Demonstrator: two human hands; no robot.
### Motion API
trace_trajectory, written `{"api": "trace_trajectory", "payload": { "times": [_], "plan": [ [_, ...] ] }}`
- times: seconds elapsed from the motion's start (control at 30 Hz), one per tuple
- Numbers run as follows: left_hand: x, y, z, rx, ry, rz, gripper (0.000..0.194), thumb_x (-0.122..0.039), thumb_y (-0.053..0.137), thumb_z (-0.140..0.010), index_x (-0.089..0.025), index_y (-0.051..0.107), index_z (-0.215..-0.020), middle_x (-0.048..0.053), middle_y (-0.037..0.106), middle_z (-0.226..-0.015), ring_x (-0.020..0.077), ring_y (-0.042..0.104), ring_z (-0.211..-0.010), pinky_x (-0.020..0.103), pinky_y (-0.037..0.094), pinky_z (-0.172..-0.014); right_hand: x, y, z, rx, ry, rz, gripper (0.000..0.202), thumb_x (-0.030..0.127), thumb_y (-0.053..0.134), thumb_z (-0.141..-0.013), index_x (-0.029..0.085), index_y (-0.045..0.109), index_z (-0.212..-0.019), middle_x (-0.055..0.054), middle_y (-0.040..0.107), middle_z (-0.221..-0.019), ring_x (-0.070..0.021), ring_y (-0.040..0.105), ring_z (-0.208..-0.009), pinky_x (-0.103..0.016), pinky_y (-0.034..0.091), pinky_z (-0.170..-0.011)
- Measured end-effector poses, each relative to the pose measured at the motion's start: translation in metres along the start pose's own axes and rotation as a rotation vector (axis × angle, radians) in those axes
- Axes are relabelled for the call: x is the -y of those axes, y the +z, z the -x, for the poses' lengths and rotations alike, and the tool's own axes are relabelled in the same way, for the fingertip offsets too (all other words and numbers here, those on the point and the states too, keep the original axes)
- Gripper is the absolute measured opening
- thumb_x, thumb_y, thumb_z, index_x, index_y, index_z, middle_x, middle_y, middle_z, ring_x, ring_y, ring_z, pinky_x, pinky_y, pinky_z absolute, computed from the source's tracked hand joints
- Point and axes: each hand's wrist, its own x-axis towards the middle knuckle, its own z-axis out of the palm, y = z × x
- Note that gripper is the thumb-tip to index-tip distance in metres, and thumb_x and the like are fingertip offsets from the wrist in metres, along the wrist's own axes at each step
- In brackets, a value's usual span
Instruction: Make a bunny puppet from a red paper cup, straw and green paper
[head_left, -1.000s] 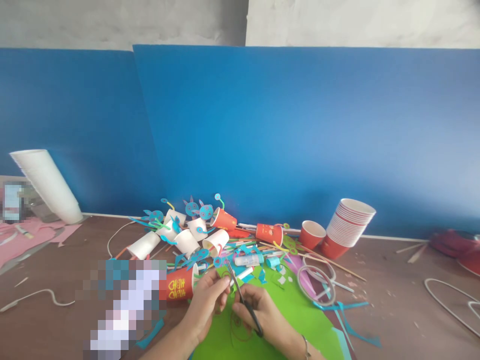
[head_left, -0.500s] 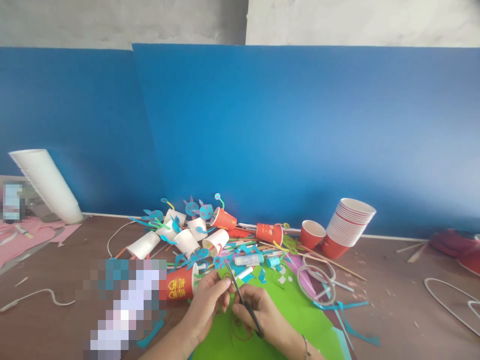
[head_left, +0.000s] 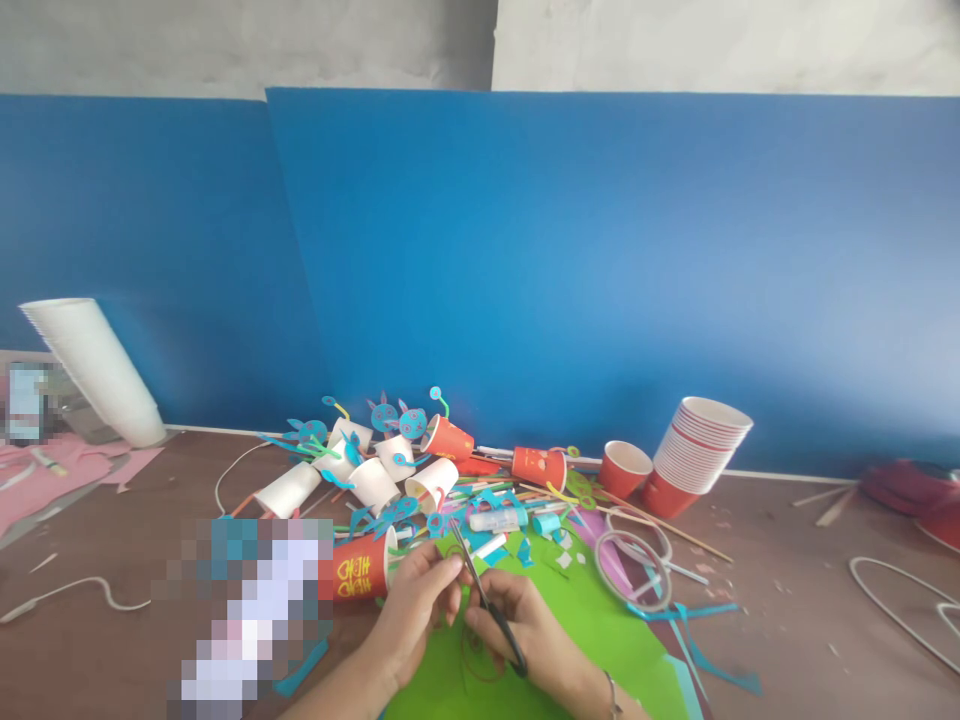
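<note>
My right hand [head_left: 517,620] is wrapped round the dark handle of a pair of scissors [head_left: 480,590], whose blades point up and to the left. Between the thumb and fingers of my left hand [head_left: 420,600], a small piece of green paper [head_left: 452,547] with a drawn mark is pinched, right beside the blades. Below both hands lies a large green sheet of paper [head_left: 592,640] with a reddish outline drawn on it. Just left of my left hand, a red paper cup [head_left: 358,570] with yellow lettering lies on its side.
White paper cups [head_left: 373,484] with blue paper animal faces lie behind my hands. A glue stick [head_left: 496,520], straws and paper scraps are scattered nearby. Rolls of tape [head_left: 634,570] lie to the right. Stacked cups [head_left: 697,450] stand near the blue panel [head_left: 562,280].
Hardly anything differs. Both hands, the scissors and the green paper piece stay in nearly the same place.
</note>
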Motion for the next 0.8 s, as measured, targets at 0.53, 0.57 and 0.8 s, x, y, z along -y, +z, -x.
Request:
{"api": "trace_trajectory", "payload": {
  "times": [0.53,0.57,0.8],
  "plan": [
    [-0.0031,0.0002,0.0001,-0.010,-0.030,0.008,0.028,-0.037,0.071,-0.064,-0.017,0.053,-0.065,-0.005,0.055,-0.054,0.0036,0.040,-0.039,0.017,0.028,-0.038,0.0003,-0.0015,0.0005,0.000,0.036,-0.011,0.033,0.042,0.072,-0.068,0.016,0.052,-0.070,0.006,0.050,-0.050,-0.0057,0.042,-0.037,-0.017,0.034,-0.036],
    [-0.0028,0.0000,-0.0002,-0.012,-0.032,0.006,0.028,-0.037,0.071,-0.064,-0.017,0.053,-0.065,-0.005,0.055,-0.054,0.0037,0.041,-0.039,0.017,0.028,-0.038,0.0001,-0.0017,0.0004,0.005,0.034,-0.015,0.033,0.042,0.072,-0.068,0.016,0.053,-0.070,0.006,0.051,-0.051,-0.0058,0.042,-0.037,-0.017,0.035,-0.036],
    [0.0018,-0.0051,-0.0029,0.006,-0.039,0.000,0.025,-0.034,0.070,-0.065,-0.016,0.053,-0.066,-0.005,0.055,-0.056,0.0035,0.041,-0.041,0.016,0.029,-0.038,-0.0010,-0.0031,-0.0013,0.005,0.027,-0.004,0.033,0.042,0.073,-0.067,0.015,0.053,-0.069,0.006,0.049,-0.049,-0.0055,0.040,-0.037,-0.017,0.034,-0.036]
  ]
}}
